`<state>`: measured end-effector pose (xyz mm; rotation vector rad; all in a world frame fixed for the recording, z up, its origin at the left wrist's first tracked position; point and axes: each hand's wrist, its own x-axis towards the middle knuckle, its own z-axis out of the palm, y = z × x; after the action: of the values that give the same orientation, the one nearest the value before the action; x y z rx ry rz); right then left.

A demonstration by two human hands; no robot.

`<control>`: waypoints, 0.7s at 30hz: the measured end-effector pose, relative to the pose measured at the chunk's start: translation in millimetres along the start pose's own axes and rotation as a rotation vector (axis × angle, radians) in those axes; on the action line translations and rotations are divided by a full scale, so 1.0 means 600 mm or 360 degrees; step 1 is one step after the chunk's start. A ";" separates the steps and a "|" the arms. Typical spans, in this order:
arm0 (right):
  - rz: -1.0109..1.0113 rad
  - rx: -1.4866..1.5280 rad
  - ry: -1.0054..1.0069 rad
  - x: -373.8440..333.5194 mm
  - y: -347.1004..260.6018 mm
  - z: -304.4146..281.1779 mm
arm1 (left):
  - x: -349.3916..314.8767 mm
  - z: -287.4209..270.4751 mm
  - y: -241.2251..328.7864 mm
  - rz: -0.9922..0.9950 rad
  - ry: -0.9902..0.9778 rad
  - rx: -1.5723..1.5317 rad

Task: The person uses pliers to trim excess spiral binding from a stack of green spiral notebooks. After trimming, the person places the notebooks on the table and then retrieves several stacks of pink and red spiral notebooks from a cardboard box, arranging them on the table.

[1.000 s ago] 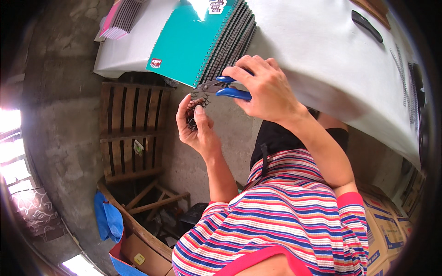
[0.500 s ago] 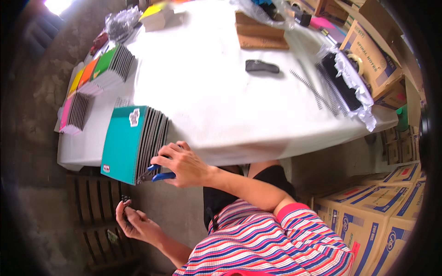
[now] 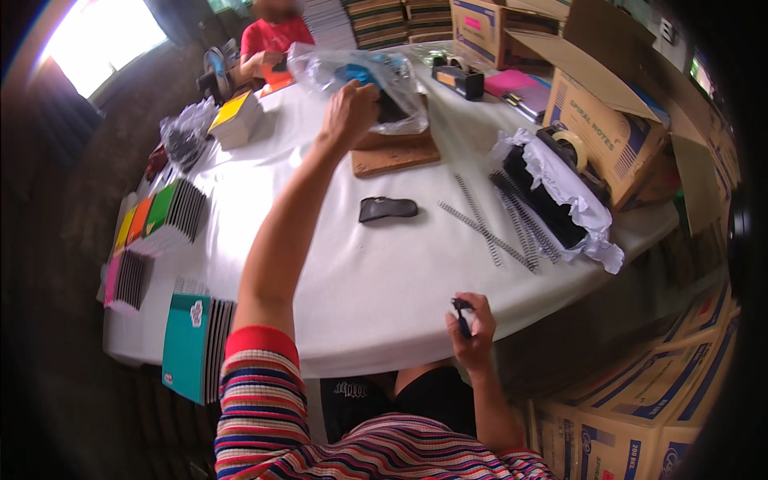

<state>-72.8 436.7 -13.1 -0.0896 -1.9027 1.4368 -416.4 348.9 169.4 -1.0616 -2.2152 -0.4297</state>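
Pliers (image 3: pixel 462 314) with blue handles sit gripped in the right hand (image 3: pixel 472 328) at the white table's (image 3: pixel 384 272) five o'clock edge. At twelve o'clock, the left hand (image 3: pixel 350 108) clutches a clear plastic bag (image 3: pixel 360 76) over a wooden board (image 3: pixel 392 152).

Left hand's fingers (image 3: pixel 362 96) hidden inside the clear plastic bag (image 3: pixel 364 76), contents unclear.

A crumpled clear plastic bag (image 3: pixel 364 84) sits under the left hand's fingers (image 3: pixel 350 108). Right of them stands an open brown cardboard box (image 3: pixel 612 132). Below the right hand's fingers (image 3: pixel 472 324), stacked brown cartons with blue print (image 3: pixel 640 424).
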 end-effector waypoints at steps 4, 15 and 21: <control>-0.0285 -0.0361 -0.0195 0.010 0.009 -0.009 | 0.092 0.065 -0.046 0.0237 -0.0133 0.0567; -0.0495 -0.0603 -0.0398 -0.017 0.029 -0.001 | -0.084 -0.202 0.143 0.0265 0.0109 -0.0373; -0.0375 -0.0642 -0.0458 -0.034 0.000 0.037 | -0.470 -0.451 0.172 -0.0862 0.1368 0.0255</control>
<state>-70.8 409.3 -25.6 0.1550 -2.3305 0.9334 -93.4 106.5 184.0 -0.0959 -1.6596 -0.7522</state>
